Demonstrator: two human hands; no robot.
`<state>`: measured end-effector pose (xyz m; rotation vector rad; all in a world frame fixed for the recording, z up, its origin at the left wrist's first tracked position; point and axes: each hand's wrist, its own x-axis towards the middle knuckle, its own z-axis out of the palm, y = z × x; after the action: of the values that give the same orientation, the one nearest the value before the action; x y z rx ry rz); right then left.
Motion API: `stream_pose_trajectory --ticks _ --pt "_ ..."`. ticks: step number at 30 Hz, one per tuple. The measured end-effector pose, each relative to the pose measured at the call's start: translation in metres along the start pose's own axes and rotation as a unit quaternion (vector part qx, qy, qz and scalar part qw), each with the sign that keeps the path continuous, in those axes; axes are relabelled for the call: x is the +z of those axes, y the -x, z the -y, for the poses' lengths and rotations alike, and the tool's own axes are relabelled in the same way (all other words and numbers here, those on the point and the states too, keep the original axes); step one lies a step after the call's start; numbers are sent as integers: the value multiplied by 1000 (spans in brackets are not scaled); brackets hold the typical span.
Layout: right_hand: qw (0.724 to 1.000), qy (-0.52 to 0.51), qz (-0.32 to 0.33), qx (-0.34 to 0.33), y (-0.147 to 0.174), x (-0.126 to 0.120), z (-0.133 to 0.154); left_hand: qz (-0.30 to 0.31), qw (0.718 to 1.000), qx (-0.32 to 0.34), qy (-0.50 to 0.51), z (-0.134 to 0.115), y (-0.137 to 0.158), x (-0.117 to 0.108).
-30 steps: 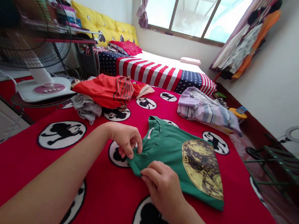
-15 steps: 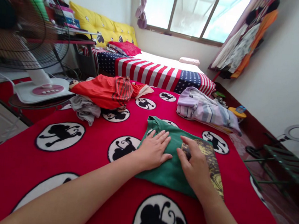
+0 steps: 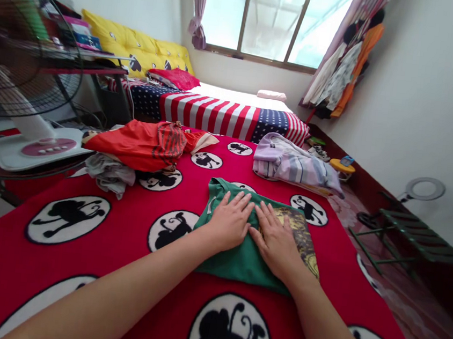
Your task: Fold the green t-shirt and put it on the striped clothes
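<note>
A green T-shirt (image 3: 236, 265) with a yellow and black print lies folded on the red blanket (image 3: 124, 293) with monkey patterns. My left hand (image 3: 229, 221) rests flat on the shirt's left half, its fingers stretched out. Close beside it, my right hand (image 3: 276, 239) also lies flat, partly over the print, fingers extended. Neither hand holds anything. The cloth under both palms is hidden.
Orange-red clothes (image 3: 136, 144) lie heaped on grey cloth (image 3: 110, 173) at the left. Folded lilac and plaid clothes (image 3: 295, 163) sit at the far right. A fan (image 3: 35, 138) stands left; a green rack-like stool (image 3: 418, 233) is on the floor at right.
My right hand has gone from raised and curved over the print to flat on the shirt, nearer my left hand. The left hand stays on the shirt. The view has shifted slightly right.
</note>
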<state>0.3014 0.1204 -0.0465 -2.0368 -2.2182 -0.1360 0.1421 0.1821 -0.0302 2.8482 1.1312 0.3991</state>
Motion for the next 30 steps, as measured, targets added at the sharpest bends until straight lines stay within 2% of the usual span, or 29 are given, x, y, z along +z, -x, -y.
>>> stream_pose_trajectory --ticks 6,9,15,17,19,21,23,26,30 --pt "980 2 67 190 -7 3 -49 0 993 -119 27 35 -17 17" --pt "968 -5 56 246 -5 7 -65 -9 990 -134 44 40 -15 19" --pt "954 6 -93 284 8 -3 -67 -41 988 -130 76 42 -9 20" --pt "946 -16 -74 316 14 -12 -67 -54 987 -122 85 43 -9 21" --pt "940 -48 -20 337 19 -19 -69 -64 986 -114 101 45 -8 23" --pt "939 -104 8 328 23 -23 -71 -76 983 -106 126 48 -8 24" --pt "931 -200 -9 306 25 -24 -70 -91 976 -104 165 51 -8 25" --pt "885 -360 -66 287 26 -30 -62 -134 951 -103 259 58 -8 26" --pt "807 -525 -88 256 16 -62 -46 -237 876 -129 400 68 -11 24"
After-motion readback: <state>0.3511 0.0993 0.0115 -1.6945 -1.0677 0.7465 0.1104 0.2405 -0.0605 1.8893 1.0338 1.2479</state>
